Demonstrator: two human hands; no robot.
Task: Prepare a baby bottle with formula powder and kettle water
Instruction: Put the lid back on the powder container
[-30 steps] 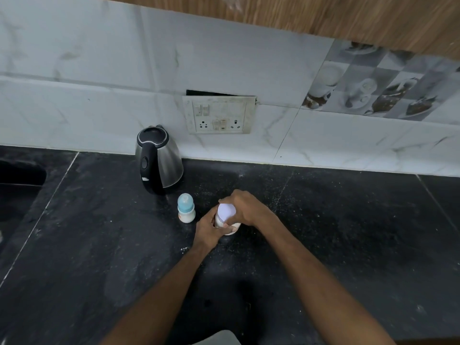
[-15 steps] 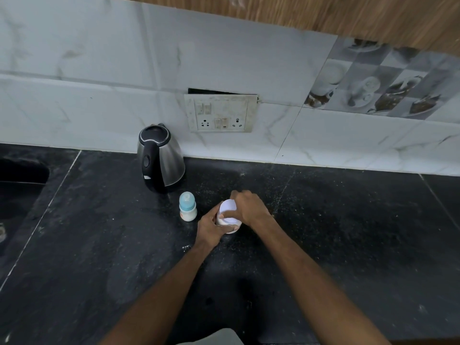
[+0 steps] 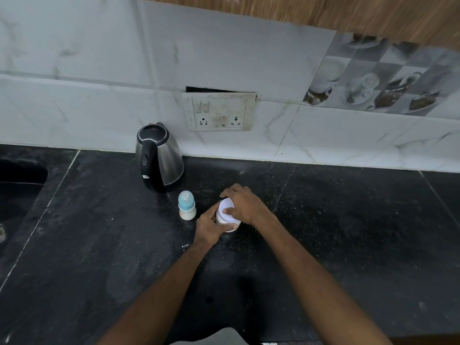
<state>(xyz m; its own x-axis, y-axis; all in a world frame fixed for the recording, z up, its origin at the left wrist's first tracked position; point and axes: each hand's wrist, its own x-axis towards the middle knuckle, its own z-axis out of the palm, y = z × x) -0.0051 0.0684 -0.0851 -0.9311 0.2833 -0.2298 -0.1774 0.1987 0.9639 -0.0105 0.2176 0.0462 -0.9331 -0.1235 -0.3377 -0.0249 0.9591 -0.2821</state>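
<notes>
Formula jar (image 3: pixel 227 217) stands upright mid-worktop (image 3: pixel 348 232); my left hand (image 3: pixel 207 226) wraps its body, my right hand (image 3: pixel 242 204) clasps the lid (image 3: pixel 227 207) from above.

On the black stone counter (image 3: pixel 348 232), the left hand (image 3: pixel 207 226) grips the side of a small white round jar (image 3: pixel 227 215) while the right hand (image 3: pixel 245 204) covers its lid. Just left stands a blue-capped baby bottle (image 3: pixel 186 205), a steel kettle with a black handle (image 3: pixel 159 158) farther back.
</notes>
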